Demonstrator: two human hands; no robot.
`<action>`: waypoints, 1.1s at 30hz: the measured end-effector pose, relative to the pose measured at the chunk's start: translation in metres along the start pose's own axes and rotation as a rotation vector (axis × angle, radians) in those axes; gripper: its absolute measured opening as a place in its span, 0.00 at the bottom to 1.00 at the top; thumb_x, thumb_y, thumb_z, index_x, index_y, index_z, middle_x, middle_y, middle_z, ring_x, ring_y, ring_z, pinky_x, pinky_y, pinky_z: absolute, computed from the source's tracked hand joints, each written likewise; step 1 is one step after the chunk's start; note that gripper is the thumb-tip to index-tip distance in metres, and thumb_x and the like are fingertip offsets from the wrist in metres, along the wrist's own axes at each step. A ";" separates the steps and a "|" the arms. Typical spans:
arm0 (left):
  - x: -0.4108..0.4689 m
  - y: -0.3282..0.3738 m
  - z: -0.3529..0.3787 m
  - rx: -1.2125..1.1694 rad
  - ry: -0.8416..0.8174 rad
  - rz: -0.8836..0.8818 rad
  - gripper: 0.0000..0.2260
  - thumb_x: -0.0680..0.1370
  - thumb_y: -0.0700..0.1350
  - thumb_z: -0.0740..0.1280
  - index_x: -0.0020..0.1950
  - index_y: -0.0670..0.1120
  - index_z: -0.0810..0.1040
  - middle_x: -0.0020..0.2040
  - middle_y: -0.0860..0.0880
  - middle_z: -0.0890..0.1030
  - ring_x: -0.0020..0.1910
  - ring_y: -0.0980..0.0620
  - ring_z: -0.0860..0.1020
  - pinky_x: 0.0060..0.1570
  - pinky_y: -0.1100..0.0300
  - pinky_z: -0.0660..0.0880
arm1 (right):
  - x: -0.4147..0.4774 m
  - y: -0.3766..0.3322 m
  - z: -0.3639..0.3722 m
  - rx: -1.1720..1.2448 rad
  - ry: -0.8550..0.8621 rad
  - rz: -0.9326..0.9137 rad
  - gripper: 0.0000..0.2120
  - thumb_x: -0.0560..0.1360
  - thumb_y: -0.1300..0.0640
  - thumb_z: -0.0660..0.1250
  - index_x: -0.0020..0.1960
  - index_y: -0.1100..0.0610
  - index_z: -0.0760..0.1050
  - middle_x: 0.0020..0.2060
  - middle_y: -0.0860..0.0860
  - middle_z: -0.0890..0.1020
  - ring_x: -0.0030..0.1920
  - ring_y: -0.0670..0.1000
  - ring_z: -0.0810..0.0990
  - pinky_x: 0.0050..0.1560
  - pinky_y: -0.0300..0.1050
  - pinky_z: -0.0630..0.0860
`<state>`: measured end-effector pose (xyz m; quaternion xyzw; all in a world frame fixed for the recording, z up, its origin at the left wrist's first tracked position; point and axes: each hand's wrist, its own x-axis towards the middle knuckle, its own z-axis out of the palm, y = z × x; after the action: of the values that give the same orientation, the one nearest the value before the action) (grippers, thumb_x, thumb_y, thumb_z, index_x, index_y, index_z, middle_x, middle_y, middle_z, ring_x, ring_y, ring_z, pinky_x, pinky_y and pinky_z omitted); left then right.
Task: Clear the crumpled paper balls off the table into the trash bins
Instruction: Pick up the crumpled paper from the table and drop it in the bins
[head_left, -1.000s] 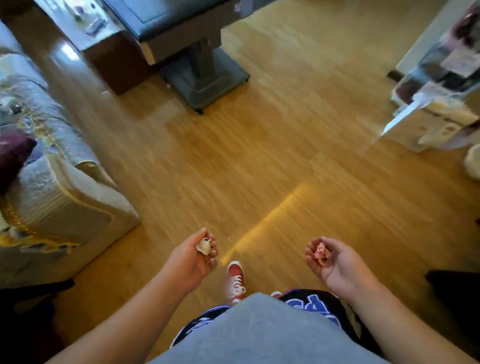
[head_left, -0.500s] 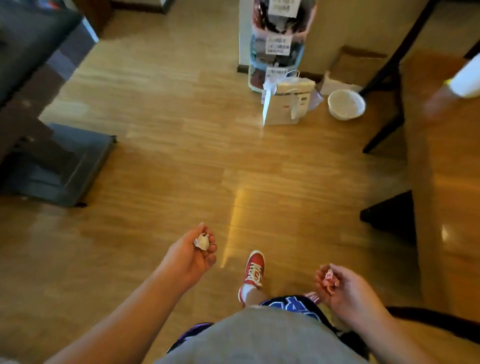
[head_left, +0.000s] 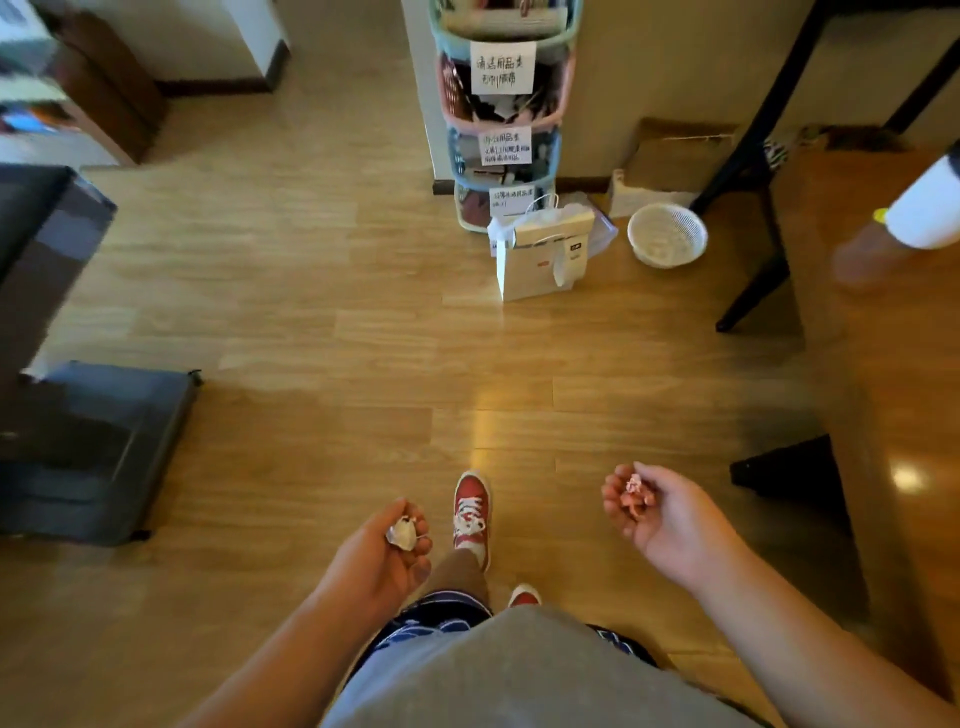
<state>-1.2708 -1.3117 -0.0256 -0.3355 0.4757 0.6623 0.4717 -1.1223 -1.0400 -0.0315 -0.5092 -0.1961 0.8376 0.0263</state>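
Note:
I stand on a wooden floor with both hands held low in front of me. My left hand (head_left: 379, 556) is shut on a small white crumpled paper ball (head_left: 401, 534). A pink crumpled paper ball (head_left: 634, 493) sits in the curled fingers of my right hand (head_left: 660, 512). Far ahead on the floor stands a white mesh bin (head_left: 667, 235), beside a white paper bag (head_left: 543, 254). The wooden table (head_left: 893, 374) runs along the right edge.
A stack of labelled storage baskets (head_left: 501, 109) stands behind the paper bag. Black table legs (head_left: 753, 156) cross at the upper right. A dark flat base (head_left: 93, 447) lies on the floor at left. Another person's arm in a white sleeve (head_left: 924, 208) reaches over the table.
My view has swung right from the sofa side toward the baskets, bag and bin, which are now closer. Both hands still hold their paper balls.

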 end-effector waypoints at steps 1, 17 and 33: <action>0.010 0.013 0.009 0.015 -0.009 -0.005 0.12 0.79 0.47 0.62 0.38 0.45 0.77 0.31 0.48 0.76 0.24 0.54 0.74 0.21 0.63 0.71 | 0.009 -0.008 0.009 0.010 -0.003 -0.010 0.10 0.78 0.59 0.60 0.44 0.63 0.77 0.33 0.58 0.83 0.34 0.54 0.84 0.32 0.46 0.82; 0.137 0.131 0.292 0.649 -0.296 -0.213 0.12 0.79 0.48 0.60 0.38 0.47 0.75 0.32 0.49 0.79 0.27 0.55 0.77 0.25 0.64 0.74 | 0.031 -0.112 -0.010 0.467 0.331 -0.214 0.09 0.77 0.58 0.62 0.44 0.62 0.77 0.34 0.57 0.83 0.40 0.55 0.81 0.45 0.49 0.78; 0.193 0.036 0.562 0.867 -0.392 -0.331 0.12 0.79 0.47 0.61 0.38 0.46 0.75 0.34 0.48 0.79 0.27 0.54 0.78 0.25 0.64 0.75 | 0.032 -0.253 -0.128 0.688 0.427 -0.278 0.10 0.78 0.59 0.61 0.44 0.63 0.77 0.33 0.57 0.82 0.37 0.54 0.81 0.37 0.47 0.80</action>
<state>-1.3655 -0.7247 -0.0059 -0.0488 0.5500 0.3705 0.7468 -1.0673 -0.7601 -0.0204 -0.6015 0.0380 0.7185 0.3473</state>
